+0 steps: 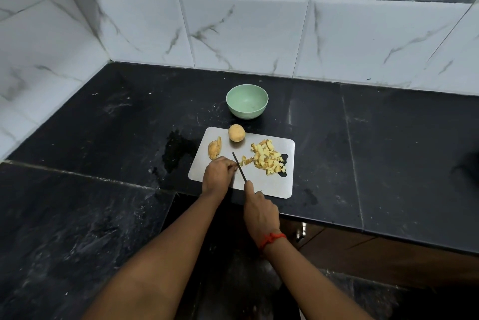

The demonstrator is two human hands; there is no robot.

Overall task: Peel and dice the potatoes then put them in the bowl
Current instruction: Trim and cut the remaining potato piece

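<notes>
Though nearly covered by curled fingers, shows as a pale sliver at the fingertips: the potato piece (236, 168), pinned to the near-left part of the steel cutting board (269, 187) by the left hand (217, 174), knuckles up, fingers bent down over it. Hard against those fingertips on their right, the dark blade of the knife (239, 166), tip pointing away and slightly left, handle wrapped in the right hand (260, 212), forefinger stretched forward along the top. Just right of the blade, a few loose bits, then the heap of diced potato (268, 161) spread over the board's right half and partly covering its handle cut-out. At the board's far edge, apart from the heap, a whole round potato (236, 133). To its left, near the board's left edge, a potato half (214, 149) lying on its side. Beyond the board, near its far edge but apart from it, a pale green bowl (246, 113), upright. Under all of it, a black stone countertop (103, 125), with a wet patch (176, 149) just left of the board. Behind, white marble-look wall tiles (246, 34). On the right wrist, a red thread bracelet (272, 238).
</notes>
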